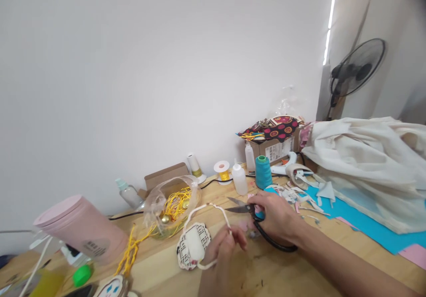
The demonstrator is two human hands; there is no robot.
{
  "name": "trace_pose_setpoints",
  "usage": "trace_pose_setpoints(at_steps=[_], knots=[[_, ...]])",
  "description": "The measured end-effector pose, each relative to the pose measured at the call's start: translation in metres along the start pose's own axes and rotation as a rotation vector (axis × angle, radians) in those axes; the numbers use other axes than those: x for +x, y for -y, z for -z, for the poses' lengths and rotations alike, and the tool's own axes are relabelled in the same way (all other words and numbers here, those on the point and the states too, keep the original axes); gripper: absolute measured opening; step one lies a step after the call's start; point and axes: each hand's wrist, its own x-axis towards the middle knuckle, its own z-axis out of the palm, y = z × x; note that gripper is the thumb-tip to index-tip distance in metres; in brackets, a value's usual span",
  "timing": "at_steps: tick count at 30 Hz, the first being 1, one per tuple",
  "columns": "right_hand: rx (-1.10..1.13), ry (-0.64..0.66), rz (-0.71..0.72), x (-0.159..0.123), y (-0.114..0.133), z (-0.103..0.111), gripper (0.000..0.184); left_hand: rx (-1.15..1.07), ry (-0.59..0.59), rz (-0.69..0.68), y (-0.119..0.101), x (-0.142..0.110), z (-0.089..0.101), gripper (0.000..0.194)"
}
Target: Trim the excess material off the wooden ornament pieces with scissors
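My right hand point(278, 212) grips a pair of black-handled scissors point(246, 208). Their blades are parted and point left, beside a white cord point(213, 205). The fingers of my left hand point(226, 244) are pinched together on this cord, which arcs up in a loop and comes down again below the hand. Left of that hand lies a flat, scalloped piece with a dark lattice pattern and a pale centre point(193, 246). The cord runs close around it; whether it is joined to the piece I cannot tell.
Along the wall stand a teal thread cone point(263, 173), a white squeeze bottle point(238, 179) and a yellow thread spool point(222, 172). A plastic bag of yellow cords point(178, 204) and a pink canister point(81, 228) are at left. Fabric scraps point(293, 195) and blue sheets point(372, 228) lie at right.
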Motion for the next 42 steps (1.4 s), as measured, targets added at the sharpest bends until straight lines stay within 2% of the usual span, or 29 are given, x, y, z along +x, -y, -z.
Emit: trace_pose_setpoints(at_steps=[3, 8, 12, 16, 18, 23, 27, 31, 34, 38, 42], knots=[[0.022, -0.035, 0.004, 0.001, 0.000, 0.000, 0.018, -0.006, 0.033, 0.003, 0.001, -0.001, -0.003, 0.026], [0.155, -0.054, -0.003, -0.001, 0.007, -0.004, 0.021, -0.070, -0.078, 0.008, -0.003, 0.004, 0.010, 0.028], [0.305, -0.086, -0.017, -0.002, 0.012, -0.006, 0.022, -0.002, 0.046, -0.024, -0.006, 0.001, 0.013, 0.030], [0.618, -0.014, 0.002, -0.004, 0.020, -0.011, 0.021, 0.127, 0.192, 0.080, -0.007, -0.004, 0.005, 0.031], [0.695, 0.021, 0.009, -0.006, 0.024, -0.013, 0.022, 0.181, 0.231, 0.116, -0.007, -0.004, 0.002, 0.030], [0.663, 0.045, 0.041, -0.011, 0.026, -0.015, 0.024, 0.206, 0.228, 0.121, -0.007, -0.003, 0.002, 0.028], [0.606, 0.045, 0.022, -0.012, 0.025, -0.017, 0.025, 0.197, 0.246, 0.121, -0.010, -0.006, 0.001, 0.028], [0.639, 0.037, 0.007, -0.012, 0.025, -0.018, 0.026, 0.164, 0.251, 0.136, -0.010, -0.008, -0.004, 0.023], [0.617, -0.001, 0.014, -0.010, 0.023, -0.015, 0.023, 0.031, 0.199, 0.152, -0.006, -0.005, -0.004, 0.020], [0.400, -0.081, 0.029, -0.006, 0.019, -0.010, 0.014, -0.168, 0.072, 0.083, -0.002, 0.003, 0.006, 0.021], [0.205, -0.050, 0.130, -0.007, 0.019, -0.008, 0.017, -0.199, 0.020, 0.033, -0.004, 0.006, 0.013, 0.025]])
